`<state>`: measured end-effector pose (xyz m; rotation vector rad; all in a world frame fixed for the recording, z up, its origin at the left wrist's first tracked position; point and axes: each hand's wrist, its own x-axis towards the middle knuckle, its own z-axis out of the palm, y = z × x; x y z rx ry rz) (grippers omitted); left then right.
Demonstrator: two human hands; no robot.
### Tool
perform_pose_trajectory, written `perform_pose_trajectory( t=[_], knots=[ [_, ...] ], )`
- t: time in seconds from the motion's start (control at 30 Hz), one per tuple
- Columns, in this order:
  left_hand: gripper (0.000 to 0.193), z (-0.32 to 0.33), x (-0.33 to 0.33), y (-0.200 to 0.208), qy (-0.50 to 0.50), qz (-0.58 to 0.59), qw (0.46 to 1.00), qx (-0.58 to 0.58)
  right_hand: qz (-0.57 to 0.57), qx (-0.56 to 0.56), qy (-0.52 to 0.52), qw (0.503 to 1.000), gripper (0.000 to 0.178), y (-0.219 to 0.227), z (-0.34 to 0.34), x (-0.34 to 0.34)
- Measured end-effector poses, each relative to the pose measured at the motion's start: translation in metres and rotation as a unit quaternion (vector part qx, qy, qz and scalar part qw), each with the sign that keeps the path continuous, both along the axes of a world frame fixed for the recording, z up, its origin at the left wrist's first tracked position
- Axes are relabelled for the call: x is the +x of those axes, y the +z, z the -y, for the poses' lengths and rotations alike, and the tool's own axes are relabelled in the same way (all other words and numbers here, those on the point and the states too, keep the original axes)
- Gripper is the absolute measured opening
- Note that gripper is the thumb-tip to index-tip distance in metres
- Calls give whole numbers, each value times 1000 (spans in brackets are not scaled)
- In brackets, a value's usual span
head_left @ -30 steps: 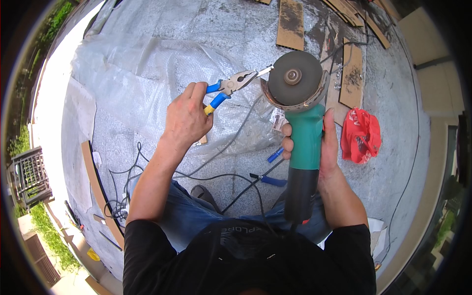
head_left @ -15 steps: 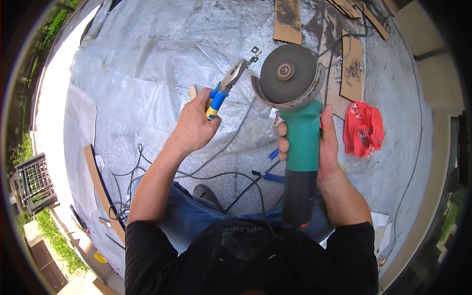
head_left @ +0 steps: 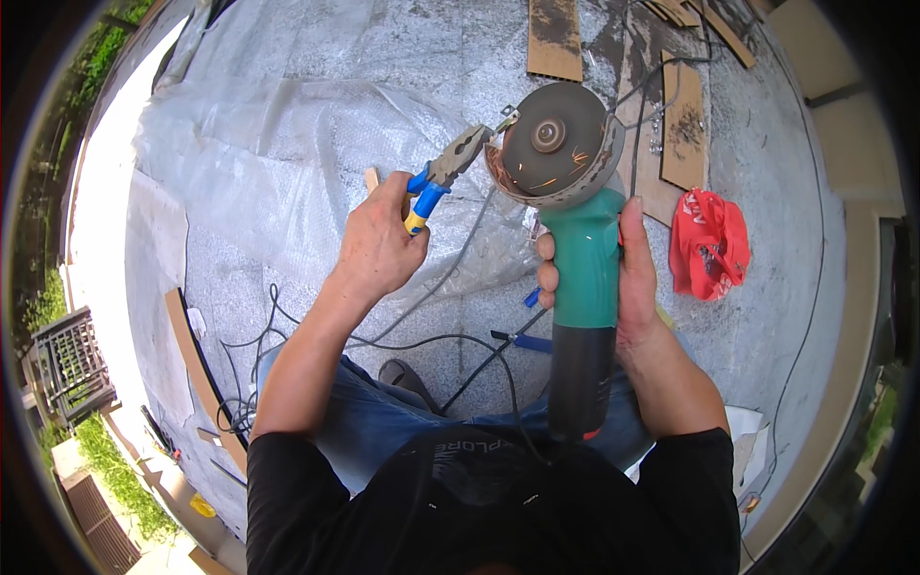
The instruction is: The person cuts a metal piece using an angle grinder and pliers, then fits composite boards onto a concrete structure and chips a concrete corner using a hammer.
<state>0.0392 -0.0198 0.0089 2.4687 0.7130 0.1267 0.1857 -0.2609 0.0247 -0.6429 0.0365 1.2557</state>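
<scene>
Currently, the grip of the right hand [head_left: 637, 287] clasps a green-and-black angle grinder [head_left: 586, 259], orange sparks [head_left: 579, 156] over its round dark disc [head_left: 575, 120]. Left of the grinder, the grip of the left hand [head_left: 379, 235] is closed round steel pliers [head_left: 458, 156] with blue-and-yellow handles [head_left: 428, 203], their jaws holding a small metal piece [head_left: 507, 117] at the disc's edge.

Your black shirt [head_left: 383, 508]: a line of grey capital letters across the front, dim but legible; two pale marks too small to read. Red bag [head_left: 707, 244] on the ground, off to your right: white capitals, partly lost in the creases.
</scene>
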Motion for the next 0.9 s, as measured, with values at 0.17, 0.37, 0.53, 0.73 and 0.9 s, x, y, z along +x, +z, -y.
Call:
perform_pose_trajectory(
  t=[0.17,0.37,0.53,0.73,0.9],
  knots=[
    [43,-1,-1,0,2,-14,1000,19,-4,-1,-1,1000,81,-2,-1,-1],
    [46,-1,-1,-1,-6,6,999,54,26,-16,4,1000,89,-4,-1,-2],
    [43,-5,-3,-5,-5,8,996,91,7,-16,12,1000,90,-7,-2,-3],
    [42,-14,-3,-5,7,16,997,80,15,-37,25,999,89,-5,-3,-4],
    [30,-12,-6,2,-14,52,980,-193,24,-33,14,999,89,0,0,-4]
  ],
)
